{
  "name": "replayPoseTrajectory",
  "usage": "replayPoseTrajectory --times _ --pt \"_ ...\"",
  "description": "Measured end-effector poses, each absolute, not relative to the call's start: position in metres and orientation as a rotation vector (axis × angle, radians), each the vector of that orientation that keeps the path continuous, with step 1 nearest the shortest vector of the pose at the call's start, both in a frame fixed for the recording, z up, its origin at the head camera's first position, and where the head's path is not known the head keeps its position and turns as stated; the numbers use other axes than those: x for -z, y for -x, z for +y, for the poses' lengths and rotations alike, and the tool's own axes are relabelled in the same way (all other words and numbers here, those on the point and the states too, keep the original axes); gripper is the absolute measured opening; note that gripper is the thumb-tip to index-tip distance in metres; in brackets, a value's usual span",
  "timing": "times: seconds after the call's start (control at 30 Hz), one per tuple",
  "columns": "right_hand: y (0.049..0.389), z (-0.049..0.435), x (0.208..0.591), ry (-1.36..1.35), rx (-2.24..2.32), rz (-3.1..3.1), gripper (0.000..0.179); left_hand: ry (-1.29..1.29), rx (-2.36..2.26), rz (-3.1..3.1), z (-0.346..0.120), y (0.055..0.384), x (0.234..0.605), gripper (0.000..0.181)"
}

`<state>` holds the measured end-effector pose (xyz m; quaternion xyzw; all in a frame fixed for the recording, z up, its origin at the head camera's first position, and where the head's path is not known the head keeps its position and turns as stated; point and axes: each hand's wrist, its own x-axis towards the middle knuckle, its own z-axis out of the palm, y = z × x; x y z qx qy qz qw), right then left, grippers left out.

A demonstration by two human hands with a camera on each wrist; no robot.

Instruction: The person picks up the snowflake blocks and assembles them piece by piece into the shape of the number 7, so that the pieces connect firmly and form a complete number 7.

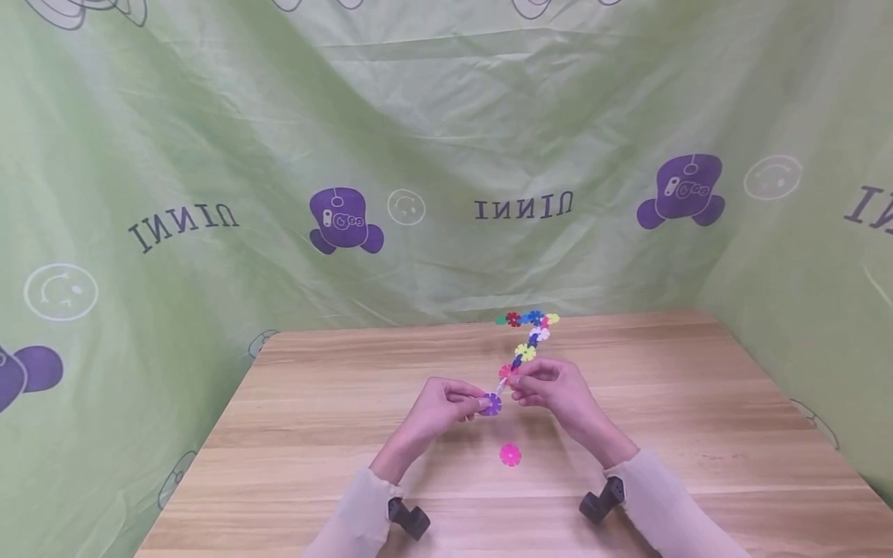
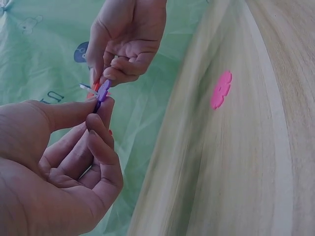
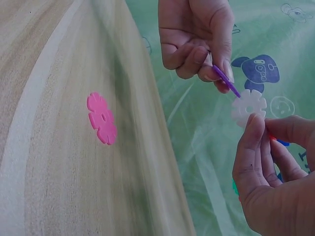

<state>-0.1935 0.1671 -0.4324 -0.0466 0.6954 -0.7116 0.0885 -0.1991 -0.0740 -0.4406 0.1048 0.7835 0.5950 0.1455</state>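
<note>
Between thumb and fingertips my left hand pinches a purple notched snowflake disc. A white snowflake disc, its slotted rim meeting the purple one's edge, is gripped by my right hand near its lower side. From there a chain of interlocked discs runs up and away; a yellow disc, a white one and several blue ones are part of it. At its far end the chain bends left, through a dark red disc to a green one. My right fingers partly hide a red disc next to the white one.
A loose pink snowflake disc lies flat on the wooden table, nearer the body than both hands. Green printed cloth hangs behind and along the sides of the table. Black devices are strapped at both wrists.
</note>
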Motion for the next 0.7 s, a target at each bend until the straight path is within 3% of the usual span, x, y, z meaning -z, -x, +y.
replayPoseTrajectory --times 0.7 --pt "0.191 0.161 0.437 0.072 2.11 2.086 0.021 -0.159 -1.829 2.293 -0.064 0.194 0.442 0.019"
